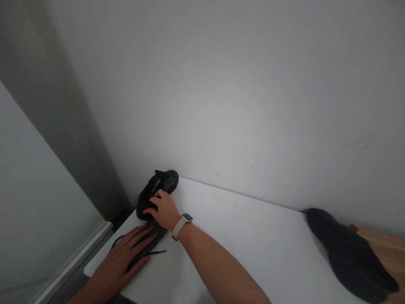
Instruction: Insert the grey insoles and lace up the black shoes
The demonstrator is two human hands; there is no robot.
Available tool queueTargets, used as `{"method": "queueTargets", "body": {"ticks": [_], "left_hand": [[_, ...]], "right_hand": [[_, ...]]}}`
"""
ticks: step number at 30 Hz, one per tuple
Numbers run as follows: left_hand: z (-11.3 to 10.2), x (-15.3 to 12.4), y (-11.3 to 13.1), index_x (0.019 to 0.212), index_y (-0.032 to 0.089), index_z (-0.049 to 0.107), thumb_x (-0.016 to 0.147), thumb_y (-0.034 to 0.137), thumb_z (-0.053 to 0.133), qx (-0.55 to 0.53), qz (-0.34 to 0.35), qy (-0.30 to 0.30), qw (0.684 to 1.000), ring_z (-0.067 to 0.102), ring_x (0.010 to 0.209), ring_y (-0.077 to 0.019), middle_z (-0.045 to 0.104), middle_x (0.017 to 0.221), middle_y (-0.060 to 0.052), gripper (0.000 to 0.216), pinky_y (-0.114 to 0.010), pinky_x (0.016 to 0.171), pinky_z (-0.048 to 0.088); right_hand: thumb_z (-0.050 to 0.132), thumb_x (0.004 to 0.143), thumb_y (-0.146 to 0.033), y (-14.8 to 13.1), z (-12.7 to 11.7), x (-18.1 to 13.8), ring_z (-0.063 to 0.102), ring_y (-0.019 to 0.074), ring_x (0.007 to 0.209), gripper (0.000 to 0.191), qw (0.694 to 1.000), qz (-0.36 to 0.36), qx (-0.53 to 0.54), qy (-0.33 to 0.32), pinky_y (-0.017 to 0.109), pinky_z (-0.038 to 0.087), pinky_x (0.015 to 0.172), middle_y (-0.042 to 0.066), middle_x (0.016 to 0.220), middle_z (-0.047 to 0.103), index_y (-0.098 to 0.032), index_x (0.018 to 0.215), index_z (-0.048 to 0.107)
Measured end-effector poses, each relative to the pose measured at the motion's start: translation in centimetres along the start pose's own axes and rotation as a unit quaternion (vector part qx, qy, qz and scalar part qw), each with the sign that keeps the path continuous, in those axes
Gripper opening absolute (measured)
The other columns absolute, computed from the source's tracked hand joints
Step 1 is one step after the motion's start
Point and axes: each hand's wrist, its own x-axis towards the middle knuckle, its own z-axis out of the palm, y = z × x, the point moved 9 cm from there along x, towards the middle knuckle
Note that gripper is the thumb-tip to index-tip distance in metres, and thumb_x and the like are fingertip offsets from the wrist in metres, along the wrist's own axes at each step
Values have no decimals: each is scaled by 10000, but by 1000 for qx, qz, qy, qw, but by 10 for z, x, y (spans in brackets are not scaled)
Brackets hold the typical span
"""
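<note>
Pale wall (228,105) behind the white desk (240,230); at its far-left corner I have the right hand (166,210) gripping a black shoe (143,199), left hand (125,258) spread flat over a dark item (160,233).

I see a white worktop (240,236): black shoe (171,182) and laced shoe (161,233) lower left, dark object (348,253) lower right.

The left hand (122,255) hides much of the dark grey item (160,233) beneath it.
</note>
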Motion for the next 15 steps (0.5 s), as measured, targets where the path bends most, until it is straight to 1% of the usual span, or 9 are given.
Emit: {"method": "queueTargets", "body": {"ticks": [5, 7, 8, 10, 11, 12, 13, 15], "left_hand": [[2, 1, 1, 1502, 400, 401, 956, 446, 557, 2, 0, -6, 1000, 446, 1418, -316, 465, 1558, -2, 569, -517, 1125, 431], [0, 2, 0, 1495, 396, 418, 954, 445, 562, 1, -1, -2, 1000, 443, 1421, -316, 459, 1562, -5, 562, -522, 1141, 408], [0, 2, 0, 1490, 395, 427, 951, 445, 566, -1, 1, 1, 1000, 447, 1418, -315, 459, 1562, -3, 558, -518, 1148, 400], [-2, 2, 0, 1486, 397, 434, 945, 446, 573, -6, 11, 11, 1000, 466, 1407, -307, 465, 1557, 5, 560, -501, 1155, 395], [-3, 2, 0, 1486, 398, 433, 941, 451, 575, -8, 17, 16, 1000, 480, 1397, -303, 471, 1553, 9, 566, -495, 1154, 399], [-3, 2, -1, 1487, 399, 431, 935, 461, 578, -10, 24, 20, 999, 493, 1387, -302, 476, 1549, 12, 576, -493, 1150, 404], [-2, 1, -2, 1487, 399, 430, 927, 473, 582, -11, 30, 23, 999, 506, 1376, -303, 483, 1544, 14, 585, -495, 1144, 412], [3, 0, -8, 1487, 400, 431, 915, 487, 587, -14, 36, 24, 999, 514, 1369, -312, 487, 1541, 17, 599, -510, 1135, 419]], "right_hand": [[668, 935, -377, 6, 3, 3, 576, 218, 1043, 281, 1000, 22, 2, 9, 331, 468, 954, 90, 1098, 567, -134, 1074, 685], [672, 932, -340, 2, -2, -1, 576, 234, 1074, 310, 999, 34, 1, 18, 357, 471, 974, 114, 1153, 551, -128, 1157, 650], [683, 922, -318, -2, -7, -5, 571, 245, 1103, 365, 999, 39, -1, 24, 373, 471, 987, 132, 1204, 533, -126, 1225, 614], [714, 890, -291, -10, -22, -19, 564, 255, 1147, 545, 999, 39, -9, 32, 389, 475, 1002, 166, 1331, 476, -137, 1369, 503], [729, 873, -292, -13, -32, -29, 568, 251, 1150, 628, 999, 33, -16, 34, 384, 484, 999, 171, 1386, 449, -154, 1419, 451], [737, 862, -305, -16, -43, -42, 582, 235, 1128, 671, 999, 26, -26, 34, 368, 496, 987, 162, 1423, 438, -177, 1442, 425], [729, 866, -316, -17, -57, -57, 600, 212, 1088, 648, 998, 18, -39, 34, 343, 509, 969, 135, 1430, 457, -208, 1434, 439], [710, 879, -318, -9, -94, -95, 611, 178, 1041, 496, 996, 22, -80, 45, 306, 510, 959, 64, 1419, 504, -277, 1339, 529]]}}
